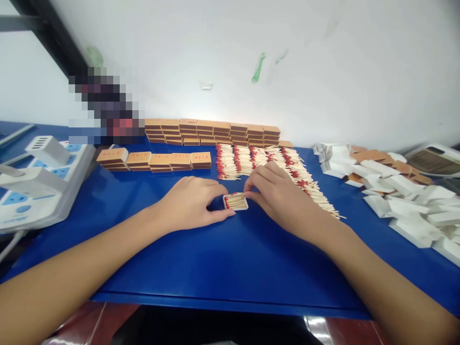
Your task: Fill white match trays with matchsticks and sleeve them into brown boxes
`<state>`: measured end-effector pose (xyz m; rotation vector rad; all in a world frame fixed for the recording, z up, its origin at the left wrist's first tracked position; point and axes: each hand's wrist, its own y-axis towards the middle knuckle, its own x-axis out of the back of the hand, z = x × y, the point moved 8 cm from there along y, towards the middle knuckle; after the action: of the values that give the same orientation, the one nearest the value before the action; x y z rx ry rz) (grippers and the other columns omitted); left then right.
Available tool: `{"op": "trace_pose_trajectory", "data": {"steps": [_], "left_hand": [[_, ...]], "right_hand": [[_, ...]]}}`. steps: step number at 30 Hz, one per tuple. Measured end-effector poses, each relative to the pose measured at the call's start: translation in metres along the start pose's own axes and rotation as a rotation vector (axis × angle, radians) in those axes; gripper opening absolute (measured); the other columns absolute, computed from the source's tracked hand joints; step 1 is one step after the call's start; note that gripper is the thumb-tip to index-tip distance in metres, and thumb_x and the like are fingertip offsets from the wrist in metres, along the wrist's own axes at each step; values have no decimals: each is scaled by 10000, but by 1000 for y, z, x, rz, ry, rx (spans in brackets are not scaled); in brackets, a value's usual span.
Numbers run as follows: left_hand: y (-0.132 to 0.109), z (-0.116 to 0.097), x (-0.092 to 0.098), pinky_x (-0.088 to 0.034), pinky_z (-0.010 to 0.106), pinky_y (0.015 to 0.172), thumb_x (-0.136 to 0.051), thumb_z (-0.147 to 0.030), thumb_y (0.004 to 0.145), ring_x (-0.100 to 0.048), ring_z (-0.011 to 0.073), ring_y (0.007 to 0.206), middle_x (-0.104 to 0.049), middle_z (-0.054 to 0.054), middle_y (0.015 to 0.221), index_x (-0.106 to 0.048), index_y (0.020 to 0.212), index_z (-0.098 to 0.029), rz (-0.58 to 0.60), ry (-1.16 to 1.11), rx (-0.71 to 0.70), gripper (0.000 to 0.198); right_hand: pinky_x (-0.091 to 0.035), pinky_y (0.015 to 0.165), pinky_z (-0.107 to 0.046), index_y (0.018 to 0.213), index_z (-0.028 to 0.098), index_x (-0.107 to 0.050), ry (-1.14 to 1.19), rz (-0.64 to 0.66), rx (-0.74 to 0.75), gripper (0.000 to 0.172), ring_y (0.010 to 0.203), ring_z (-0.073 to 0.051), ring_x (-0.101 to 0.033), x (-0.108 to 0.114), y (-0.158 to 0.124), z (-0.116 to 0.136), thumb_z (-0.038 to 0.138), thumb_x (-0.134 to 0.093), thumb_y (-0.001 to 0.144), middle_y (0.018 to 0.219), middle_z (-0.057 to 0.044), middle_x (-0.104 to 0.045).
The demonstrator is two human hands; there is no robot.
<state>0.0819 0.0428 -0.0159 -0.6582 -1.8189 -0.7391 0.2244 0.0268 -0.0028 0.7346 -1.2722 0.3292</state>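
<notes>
A small white matchbox tray (235,201) filled with red-tipped matches lies on the blue table (223,268), between my two hands. My left hand (190,202) grips the tray's left end with thumb and fingers curled round it. My right hand (276,191) rests at the tray's right end, fingers bent and pinched on the matches inside. Just beyond my hands lie rows of loose red-tipped matches (258,160), spreading to the right in a long heap.
Orange matchboxes (212,132) are stacked along the white wall, with a shorter row (154,159) nearer. Empty white trays and sleeves (406,196) are piled at the right. A white power strip (39,177) sits at the left.
</notes>
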Motion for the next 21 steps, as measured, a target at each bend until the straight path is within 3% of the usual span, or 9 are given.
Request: {"op": "trace_pose_trajectory", "data": {"steps": [8, 21], "left_hand": [[1, -2, 0, -334, 285, 587, -661, -531, 963, -568, 128, 626, -660, -6, 748, -674, 829, -178, 4, 27, -4, 378], [1, -3, -1, -372, 278, 601, -650, -537, 975, -615, 134, 660, -696, -6, 783, -726, 922, -189, 6, 3, -24, 361]], "right_hand": [[-469, 893, -434, 995, 198, -630, 51, 64, 1, 184, 1024, -290, -531, -10, -1, 17, 194, -471, 1087, 1052, -136, -651], [-467, 935, -436, 984, 203, -607, 243, 19, -36, 132, 1025, -263, -527, -5, 0, 16, 174, -510, 1068, 1039, -106, -649]]}}
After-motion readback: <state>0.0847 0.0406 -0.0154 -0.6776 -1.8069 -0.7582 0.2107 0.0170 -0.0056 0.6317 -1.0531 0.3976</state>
